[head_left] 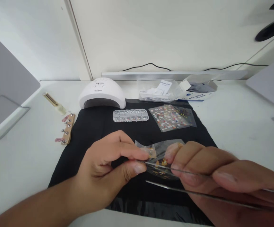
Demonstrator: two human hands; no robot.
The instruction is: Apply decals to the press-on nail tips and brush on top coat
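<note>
My left hand (pixel 103 167) pinches the edge of a clear nail sticker sheet (pixel 161 145) between thumb and index finger. Gold and orange motifs show on the sheet, which bends over the black cloth (pixel 96 126). My right hand (pixel 210 170) is closed around metal tweezers (pixel 195 193), and its fingertips also press against the sheet's right side. The tweezers' two arms stand apart; one tip reaches the sheet near my left thumb, while the other lies lower, clear of the sheet. What sits exactly at the upper tip is too small to tell.
Behind are a white nail lamp (pixel 102 93), a rhinestone case (pixel 131 115), patterned sticker sheets (pixel 168 118), a clear bag of alcohol pads (pixel 159 90) and an alcohol pad box (pixel 198 91). At left lie a nail tip stand (pixel 68 129) and a small brush-like item (pixel 54 103).
</note>
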